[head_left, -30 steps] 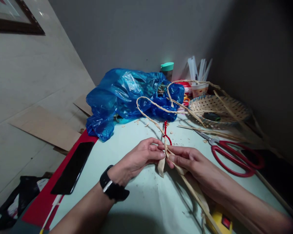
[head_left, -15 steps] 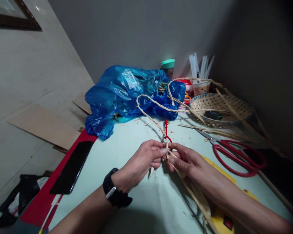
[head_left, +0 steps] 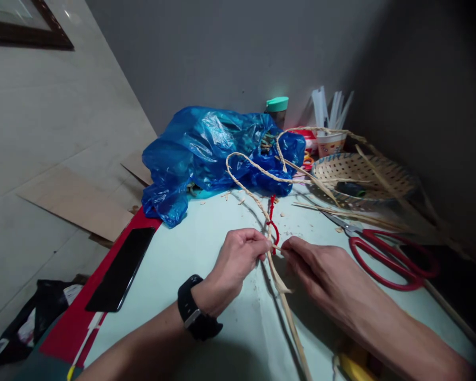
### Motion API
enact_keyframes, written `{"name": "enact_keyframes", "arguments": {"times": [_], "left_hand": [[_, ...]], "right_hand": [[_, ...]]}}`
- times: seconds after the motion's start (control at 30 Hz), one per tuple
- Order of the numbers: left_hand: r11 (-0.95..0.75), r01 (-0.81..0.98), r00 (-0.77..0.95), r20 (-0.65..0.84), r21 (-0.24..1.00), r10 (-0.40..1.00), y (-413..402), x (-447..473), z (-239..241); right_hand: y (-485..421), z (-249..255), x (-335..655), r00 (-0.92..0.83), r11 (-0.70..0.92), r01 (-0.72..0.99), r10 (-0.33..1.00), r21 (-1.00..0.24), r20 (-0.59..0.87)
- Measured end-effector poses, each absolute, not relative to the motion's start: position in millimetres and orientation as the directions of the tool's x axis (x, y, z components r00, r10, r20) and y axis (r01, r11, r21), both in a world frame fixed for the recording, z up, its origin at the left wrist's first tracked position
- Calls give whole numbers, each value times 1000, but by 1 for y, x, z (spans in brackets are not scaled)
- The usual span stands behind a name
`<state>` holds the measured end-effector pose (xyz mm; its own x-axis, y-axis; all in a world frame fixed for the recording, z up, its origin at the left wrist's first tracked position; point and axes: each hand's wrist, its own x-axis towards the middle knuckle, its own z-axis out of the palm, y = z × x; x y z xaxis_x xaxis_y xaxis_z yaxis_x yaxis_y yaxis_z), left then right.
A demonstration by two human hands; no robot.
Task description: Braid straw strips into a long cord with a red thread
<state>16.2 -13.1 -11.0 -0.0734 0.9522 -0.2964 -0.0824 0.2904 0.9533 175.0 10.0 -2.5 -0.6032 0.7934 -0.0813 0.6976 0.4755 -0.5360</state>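
My left hand (head_left: 237, 260), with a black watch on its wrist, pinches the end of a braided straw cord (head_left: 249, 191) on the pale green table (head_left: 206, 254). My right hand (head_left: 315, 264) pinches the same spot from the right, fingertips almost touching the left ones. A red twisted wire (head_left: 272, 219) hangs at the place where both hands grip. Loose flat straw strips (head_left: 287, 312) trail from the pinch toward me. The braid loops away toward the blue bag.
A crumpled blue plastic bag (head_left: 206, 153) lies at the back. Red-handled scissors (head_left: 384, 254) lie right of my hands. A woven basket (head_left: 365, 177) with a dark object, a cup of white sticks (head_left: 331, 140), a teal-lidded jar (head_left: 277, 108). A black phone (head_left: 121, 267) lies left.
Both hands have turned over the braid and drawn the strands tighter. The loose strips now lie narrower and straighter. The wide flat end under my left hand is out of sight.
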Motion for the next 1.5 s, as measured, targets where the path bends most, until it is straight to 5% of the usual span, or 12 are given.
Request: {"name": "enact_keyframes", "arguments": {"times": [0.3, 0.43, 0.5, 0.63, 0.73, 0.87, 1.13, 1.3, 1.5], "left_hand": [[333, -212, -7, -342, 919, 940, -19, 13, -10], [344, -256, 122, -323, 904, 939, -18, 7, -10], [357, -229, 123, -337, 905, 933, -17, 5, -11], [323, -202, 73, -314, 925, 946, -18, 5, -9], [322, -206, 66, -315, 924, 947, -20, 6, -6], [316, -211, 87, -304, 925, 949, -20, 7, -4], [135, 191, 48, -147, 972, 988, -17, 7, -3], [-18, 556, 23, 6, 831, 1000, -27, 11, -1], [-73, 688, 59, 44, 722, 997, -34, 10, 10]], "right_hand": [[-15, -5, 171, -744, 793, 557, 608, -246, 276], [-20, -8, 166, -836, 869, 486, 492, -90, 244], [-18, -5, 166, -826, 856, 495, 517, -149, 226], [-2, 8, 173, -623, 651, 580, 741, -489, 249], [10, 9, 175, -547, 440, 570, 833, -694, 78], [13, -2, 168, -611, 233, 456, 783, -859, -112], [15, -11, 159, -578, 183, 398, 811, -899, -91], [18, -17, 160, -570, 272, 441, 821, -855, -33], [15, -14, 162, -546, 266, 487, 836, -832, -52]]}}
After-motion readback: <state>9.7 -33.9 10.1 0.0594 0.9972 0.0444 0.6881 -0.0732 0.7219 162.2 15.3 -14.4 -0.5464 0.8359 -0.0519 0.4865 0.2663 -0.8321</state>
